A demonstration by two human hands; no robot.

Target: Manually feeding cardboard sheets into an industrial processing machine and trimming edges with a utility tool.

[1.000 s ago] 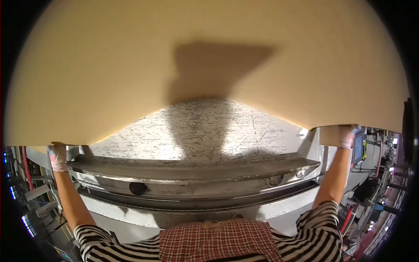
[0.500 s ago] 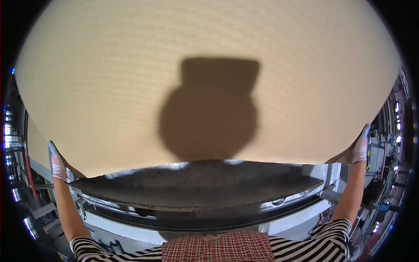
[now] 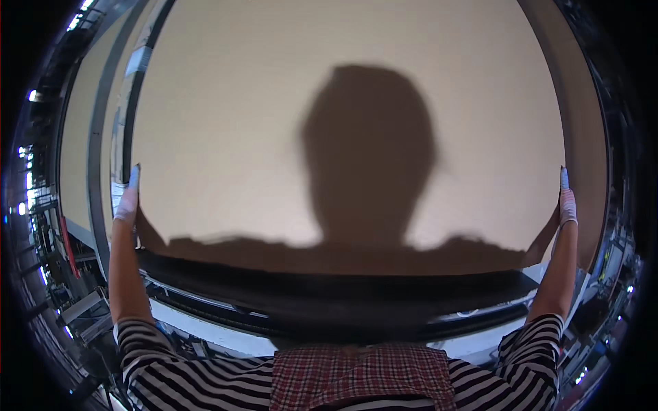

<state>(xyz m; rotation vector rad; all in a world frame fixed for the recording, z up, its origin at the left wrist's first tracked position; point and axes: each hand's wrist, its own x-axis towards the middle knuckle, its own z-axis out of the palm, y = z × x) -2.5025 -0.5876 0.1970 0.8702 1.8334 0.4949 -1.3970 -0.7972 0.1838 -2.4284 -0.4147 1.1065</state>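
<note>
A large flat tan sheet (image 3: 226,137), like cardboard, fills most of the view and stands nearly upright in front of me. My left hand (image 3: 127,198), in a white glove, grips its left edge. My right hand (image 3: 566,202), also gloved, grips its right edge. Both arms are stretched out wide. The shadow of a head and shoulders falls on the sheet's middle. Whatever lies behind the sheet is hidden.
Below the sheet runs a dark curved machine table edge (image 3: 329,308) with a metal rail. Another tan panel and a grey frame (image 3: 96,171) stand at the left. Shop floor clutter shows at both rims.
The sheet has been raised from lying low over a patterned work surface to nearly upright. My hands rose with its edges, and the surface beneath is now hidden.
</note>
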